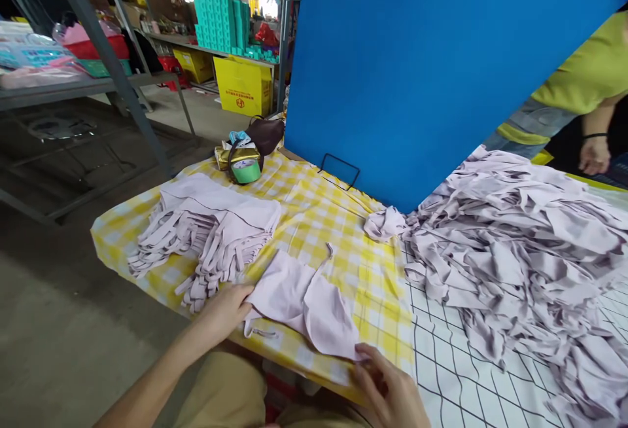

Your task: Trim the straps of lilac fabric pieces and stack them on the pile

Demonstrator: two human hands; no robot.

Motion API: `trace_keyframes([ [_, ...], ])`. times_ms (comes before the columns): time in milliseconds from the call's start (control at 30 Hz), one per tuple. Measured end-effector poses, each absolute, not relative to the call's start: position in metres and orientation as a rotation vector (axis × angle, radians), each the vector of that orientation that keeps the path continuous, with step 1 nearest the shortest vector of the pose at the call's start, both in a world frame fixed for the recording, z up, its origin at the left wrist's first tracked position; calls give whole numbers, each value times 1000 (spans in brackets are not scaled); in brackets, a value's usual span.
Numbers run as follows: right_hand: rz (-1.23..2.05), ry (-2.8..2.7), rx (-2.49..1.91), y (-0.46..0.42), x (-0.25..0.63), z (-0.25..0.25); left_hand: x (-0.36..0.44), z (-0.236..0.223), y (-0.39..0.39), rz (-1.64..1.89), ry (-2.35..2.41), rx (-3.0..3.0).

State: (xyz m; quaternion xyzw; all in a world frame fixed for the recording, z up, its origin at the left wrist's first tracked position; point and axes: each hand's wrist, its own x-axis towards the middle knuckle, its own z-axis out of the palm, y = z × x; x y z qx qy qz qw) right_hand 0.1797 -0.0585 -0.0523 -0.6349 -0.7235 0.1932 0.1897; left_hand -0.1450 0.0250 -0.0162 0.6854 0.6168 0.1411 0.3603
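Note:
A pale lilac fabric garment piece (307,303) with thin straps lies spread on the yellow checked tablecloth (338,212). My left hand (230,310) pinches its left edge. Between the thumb and fingers of my right hand (387,382) is its lower right corner. One strap points away across the cloth, and another curls near the front edge. Left of the piece sits a neat stack of matching garment pieces (210,218), their straps hanging toward me.
On the right rises a large loose heap of lilac pieces (515,251). A blue board (417,68) stands behind the table. Green tape (245,171) and a dark bag (265,135) lie at the back left. Another person's hand (594,154) shows beyond the heap.

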Motion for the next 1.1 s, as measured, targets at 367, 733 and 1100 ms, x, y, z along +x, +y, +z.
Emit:
trace_keyframes([
  [367,458,-1792,-1896,19,141,-33,-97,-16,86,237,1781,2051],
  [733,548,-1729,-1713,30,136,-22,-100,-31,112,470,1404,2082],
  [1100,813,-1640,-1516,22,141,-8,-106,-8,104,994,1146,1713],
])
